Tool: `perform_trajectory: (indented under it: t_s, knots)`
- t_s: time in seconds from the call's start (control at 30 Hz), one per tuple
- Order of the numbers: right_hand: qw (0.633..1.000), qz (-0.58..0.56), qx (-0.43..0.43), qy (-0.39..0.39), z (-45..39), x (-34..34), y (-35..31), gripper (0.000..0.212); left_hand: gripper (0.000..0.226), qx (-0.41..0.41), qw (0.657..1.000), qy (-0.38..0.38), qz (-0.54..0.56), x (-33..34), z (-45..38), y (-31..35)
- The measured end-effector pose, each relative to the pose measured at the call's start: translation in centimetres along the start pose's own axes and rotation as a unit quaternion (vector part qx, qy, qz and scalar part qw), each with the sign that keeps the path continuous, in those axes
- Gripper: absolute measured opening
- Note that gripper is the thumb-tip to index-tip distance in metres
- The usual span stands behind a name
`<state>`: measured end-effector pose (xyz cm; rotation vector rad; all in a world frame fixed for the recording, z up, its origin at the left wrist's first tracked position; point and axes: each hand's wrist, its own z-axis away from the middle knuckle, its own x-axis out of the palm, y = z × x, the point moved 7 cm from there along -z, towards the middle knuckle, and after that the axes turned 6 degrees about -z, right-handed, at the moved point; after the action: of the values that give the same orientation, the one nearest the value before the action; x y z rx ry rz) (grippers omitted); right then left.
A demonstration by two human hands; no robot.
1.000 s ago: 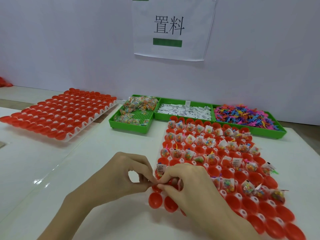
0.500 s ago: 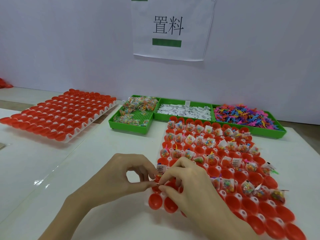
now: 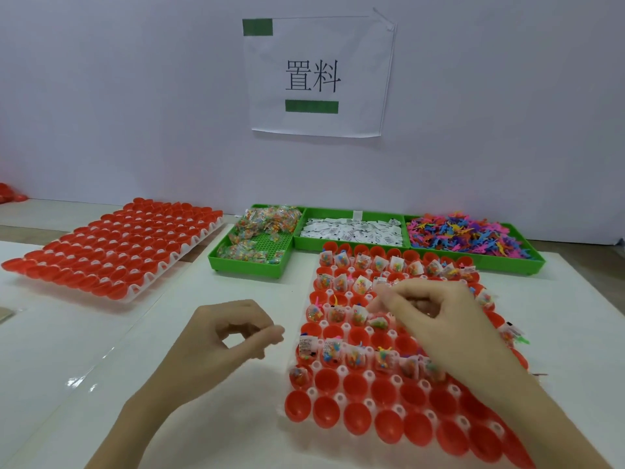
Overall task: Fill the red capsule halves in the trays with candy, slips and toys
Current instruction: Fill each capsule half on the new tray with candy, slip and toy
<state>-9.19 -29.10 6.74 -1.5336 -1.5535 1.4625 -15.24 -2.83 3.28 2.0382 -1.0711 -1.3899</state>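
Over the near tray (image 3: 304, 397) of red capsule halves (image 3: 355, 387), the right hand (image 3: 433, 316) hung with fingers curled and thumb meeting forefinger; whether it pinched anything I could not tell. The left hand (image 3: 233, 336) hovered beside the tray's left edge, loosely pinched, apparently empty. An unfilled row (image 3: 362, 333) lay just below the right fingertips, running left to right, so the right hand was nearer. The candy bin (image 3: 247, 265), slips (image 3: 351, 230) and toys (image 3: 463, 235) sat beyond the tray.
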Motion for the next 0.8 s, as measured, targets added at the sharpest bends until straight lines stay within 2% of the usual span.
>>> perform_trajectory:
  t_s: [0.1,0.2,0.33,0.43,0.6,0.8]
  knots:
    - [0.999,-0.034,0.009,0.042,-0.5,-2.5,0.5,0.031,0.022,-0.059,0.995,0.073,-0.02,-1.3,-1.4,-0.8]
    - [0.996,-0.06,0.026,0.058,-0.8,-3.8,1.4,0.035,0.015,-0.094,0.989,0.083,-0.082,-2.1,-4.2,-2.3]
    - [0.993,-0.094,0.043,0.065,-1.0,-4.3,2.1,0.039,0.008,-0.079,0.968,0.094,-0.221,-2.9,-9.4,-4.6]
    - [0.991,-0.108,0.046,0.065,-1.2,-4.3,2.5,0.039,0.012,-0.076,0.945,0.053,-0.314,-2.5,-13.3,-6.8]
    - [0.991,-0.107,0.05,0.063,-1.1,-4.1,3.1,0.042,0.026,-0.088,0.883,-0.086,-0.452,-0.6,-16.8,-9.6]
    - [0.99,-0.106,0.052,0.074,-1.3,-4.6,3.6,0.04,0.014,-0.097,0.858,-0.099,-0.495,0.4,-18.2,-9.8]
